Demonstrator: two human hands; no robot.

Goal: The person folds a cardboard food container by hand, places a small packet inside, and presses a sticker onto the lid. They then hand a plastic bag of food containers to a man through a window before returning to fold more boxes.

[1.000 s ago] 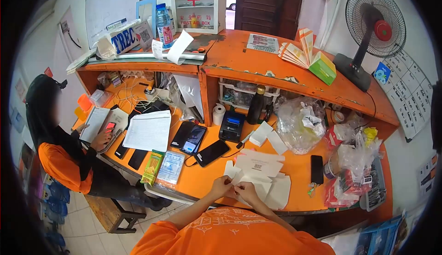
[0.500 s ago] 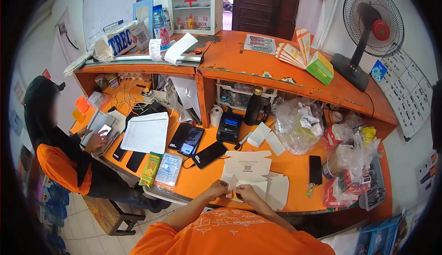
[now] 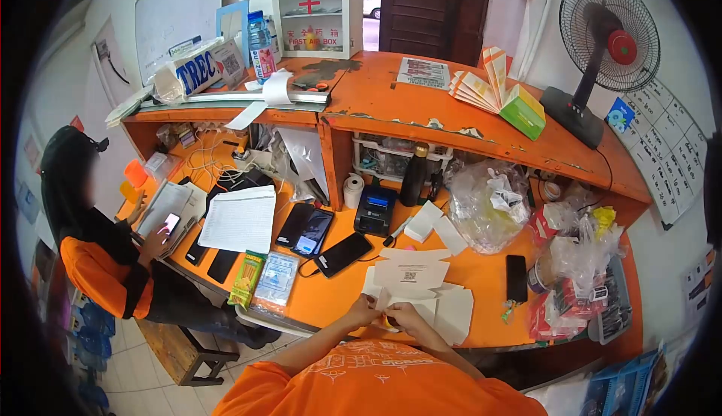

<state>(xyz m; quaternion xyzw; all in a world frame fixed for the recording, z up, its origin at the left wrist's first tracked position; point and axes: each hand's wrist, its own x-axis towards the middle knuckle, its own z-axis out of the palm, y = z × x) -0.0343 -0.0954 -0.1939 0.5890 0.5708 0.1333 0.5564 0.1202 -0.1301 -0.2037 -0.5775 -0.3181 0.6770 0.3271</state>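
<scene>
An unfolded white cardboard box (image 3: 421, 264) with a printed square code lies in front of me at the desk's front edge. My left hand (image 3: 365, 310) is closed at its left side, fingertips pinching a whitish edge. Close beside it, my right hand (image 3: 404, 315) is closed too, with its fingers curled at the near edge of the cardboard. A small dark and orange spot shows between the hands; what exactly the fingertips pinch there, I cannot tell. Another folded white cardboard piece (image 3: 457, 315) lies just right of my right hand.
Left of the box lie a black phone (image 3: 344, 254), a plastic packet (image 3: 277, 279) and a snack pack (image 3: 247, 284). A label printer (image 3: 375, 208) and dark bottle (image 3: 414, 175) stand behind. Another phone (image 3: 516, 278) is at right. At left a person (image 3: 105, 266) sits holding a phone.
The white cardboard has shifted slightly right, and my left hand has moved a little right. A paper strip on the shelf now hangs over its edge. The other person's hands have moved.
</scene>
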